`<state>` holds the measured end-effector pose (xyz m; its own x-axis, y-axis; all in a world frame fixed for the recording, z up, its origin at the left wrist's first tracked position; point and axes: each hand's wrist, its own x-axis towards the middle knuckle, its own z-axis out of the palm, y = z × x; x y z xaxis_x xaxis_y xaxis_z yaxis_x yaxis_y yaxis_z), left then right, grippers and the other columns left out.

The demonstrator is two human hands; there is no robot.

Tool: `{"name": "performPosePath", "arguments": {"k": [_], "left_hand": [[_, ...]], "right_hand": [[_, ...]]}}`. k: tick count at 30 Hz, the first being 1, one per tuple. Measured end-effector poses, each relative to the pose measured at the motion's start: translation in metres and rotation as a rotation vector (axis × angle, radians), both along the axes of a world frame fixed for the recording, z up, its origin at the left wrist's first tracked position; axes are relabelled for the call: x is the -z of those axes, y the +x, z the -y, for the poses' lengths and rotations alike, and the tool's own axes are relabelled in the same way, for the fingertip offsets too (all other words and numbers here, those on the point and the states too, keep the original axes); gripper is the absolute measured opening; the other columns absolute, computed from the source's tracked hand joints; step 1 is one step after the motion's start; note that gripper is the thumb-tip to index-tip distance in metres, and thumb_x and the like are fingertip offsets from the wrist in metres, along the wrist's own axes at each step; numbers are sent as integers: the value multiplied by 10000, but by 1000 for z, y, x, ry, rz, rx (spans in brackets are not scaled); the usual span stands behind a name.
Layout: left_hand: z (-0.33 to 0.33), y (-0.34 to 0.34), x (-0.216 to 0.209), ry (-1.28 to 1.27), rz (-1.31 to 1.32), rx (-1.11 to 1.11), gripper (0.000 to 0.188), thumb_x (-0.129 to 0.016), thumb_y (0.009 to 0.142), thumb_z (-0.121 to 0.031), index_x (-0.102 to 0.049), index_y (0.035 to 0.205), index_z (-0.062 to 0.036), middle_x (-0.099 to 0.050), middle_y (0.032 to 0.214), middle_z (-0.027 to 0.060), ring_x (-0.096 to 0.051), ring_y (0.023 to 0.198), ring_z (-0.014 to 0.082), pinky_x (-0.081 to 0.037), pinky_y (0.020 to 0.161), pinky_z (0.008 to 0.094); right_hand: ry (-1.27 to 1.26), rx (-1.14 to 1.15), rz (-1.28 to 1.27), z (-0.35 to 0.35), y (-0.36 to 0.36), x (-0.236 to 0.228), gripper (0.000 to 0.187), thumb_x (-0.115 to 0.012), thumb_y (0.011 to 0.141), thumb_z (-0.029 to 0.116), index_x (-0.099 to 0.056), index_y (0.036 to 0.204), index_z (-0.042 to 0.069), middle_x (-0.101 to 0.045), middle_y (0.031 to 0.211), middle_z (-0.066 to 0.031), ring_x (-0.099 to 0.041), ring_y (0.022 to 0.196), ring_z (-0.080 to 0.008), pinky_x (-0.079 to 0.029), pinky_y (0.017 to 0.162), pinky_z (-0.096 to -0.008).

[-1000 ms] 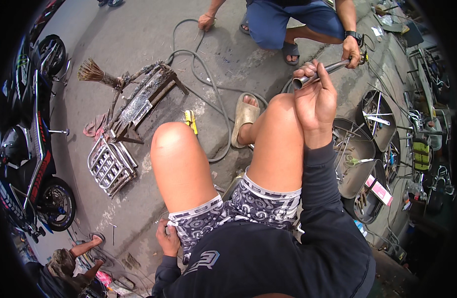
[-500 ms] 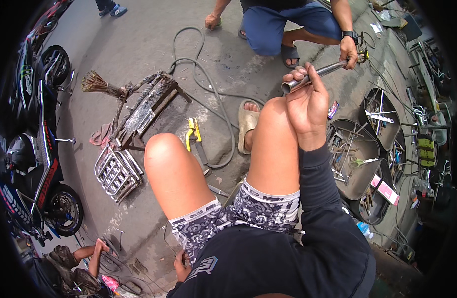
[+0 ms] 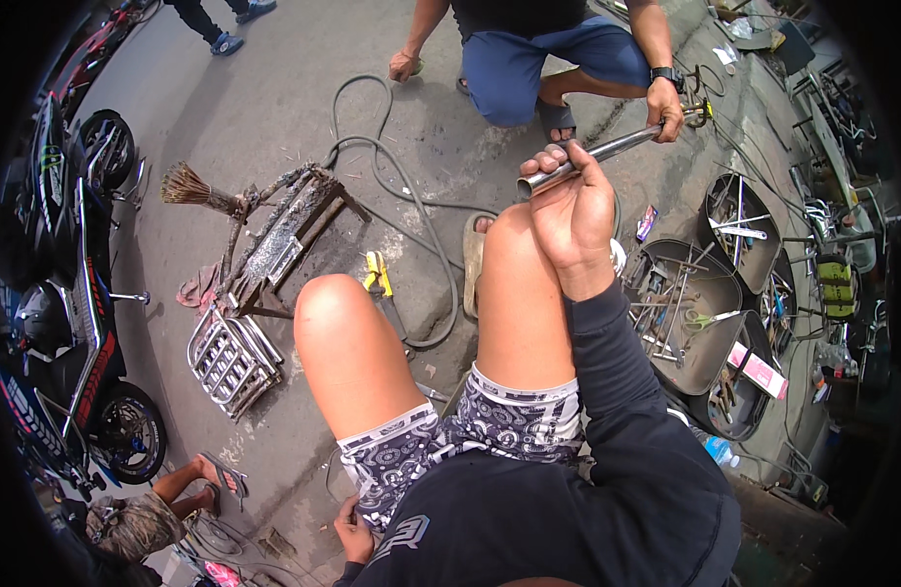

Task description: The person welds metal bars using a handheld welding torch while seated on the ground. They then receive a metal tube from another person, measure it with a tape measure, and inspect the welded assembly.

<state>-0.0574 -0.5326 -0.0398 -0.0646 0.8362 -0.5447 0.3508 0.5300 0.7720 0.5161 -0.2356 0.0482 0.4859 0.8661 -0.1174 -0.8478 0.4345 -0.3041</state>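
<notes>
A shiny round metal pipe [image 3: 612, 147] slants up to the right above my right knee. My right hand [image 3: 573, 210] is closed round its near end, palm turned up, with the open mouth of the pipe past my fingers. A crouching co-worker's hand [image 3: 665, 110] grips the far end, beside a dark hooked metal piece [image 3: 700, 112]. My left hand [image 3: 353, 533] rests low against my patterned shorts [image 3: 387, 460] at the left hip; most of its fingers are hidden. On the ground past my left knee lies a yellow-and-black clamp-like tool [image 3: 377, 274].
A rough metal stand [image 3: 299, 220] holds a bundle of thin rods [image 3: 191, 188], with chrome racks [image 3: 233, 360] beside it. A cable [image 3: 421, 196] loops over the ground. Tool-filled trays [image 3: 690, 293] lie at right; motorcycles [image 3: 88, 293] line the left. Another person [image 3: 147, 519] sits lower left.
My right hand and the pipe have shifted slightly left and down in view, along with the co-worker's hand. The passer-by's feet at the top and the lower-left person's limbs have changed position.
</notes>
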Motion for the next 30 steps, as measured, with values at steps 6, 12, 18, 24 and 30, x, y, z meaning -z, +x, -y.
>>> {"name": "performPosePath", "arguments": {"k": [6,12,18,24,30], "left_hand": [[-22,-8,-17,-217,129,72,405,-463,870,194,-614,1225,70,-671,1169,91,-638,1067,130,-483,926,244],[-31,-12,-10,-224,-248,304,385,-462,880,180,-577,1218,38,-638,1073,80,-604,1013,129,-463,890,239],[9,2,40,280,-269,-208,195,-518,923,79,-571,1097,7,-596,1037,92,-532,903,139,-435,797,246],[39,-11,61,261,-88,-276,181,-583,957,45,-566,1134,11,-653,1056,107,-606,918,154,-480,822,277],[35,-12,61,140,183,-393,230,-561,995,2,-589,1220,42,-688,1115,140,-657,980,191,-526,904,327]], "right_hand": [[3,-13,-27,6,2,-1,83,-538,1034,127,-495,964,122,-521,852,-27,-549,827,-191,-499,875,-433],[6,-3,-27,10,7,0,57,-535,1035,128,-489,1002,133,-511,852,-19,-533,809,-181,-491,857,-416],[0,-8,-38,12,8,-1,47,-524,1042,126,-479,1048,136,-498,854,-18,-521,798,-172,-484,843,-401],[-5,-17,-44,9,10,-1,46,-518,1043,119,-474,1053,130,-485,848,-19,-512,797,-162,-477,837,-389],[-17,-8,-46,12,11,-2,51,-522,1040,120,-475,1057,130,-469,844,-17,-498,792,-155,-471,827,-376]]}}
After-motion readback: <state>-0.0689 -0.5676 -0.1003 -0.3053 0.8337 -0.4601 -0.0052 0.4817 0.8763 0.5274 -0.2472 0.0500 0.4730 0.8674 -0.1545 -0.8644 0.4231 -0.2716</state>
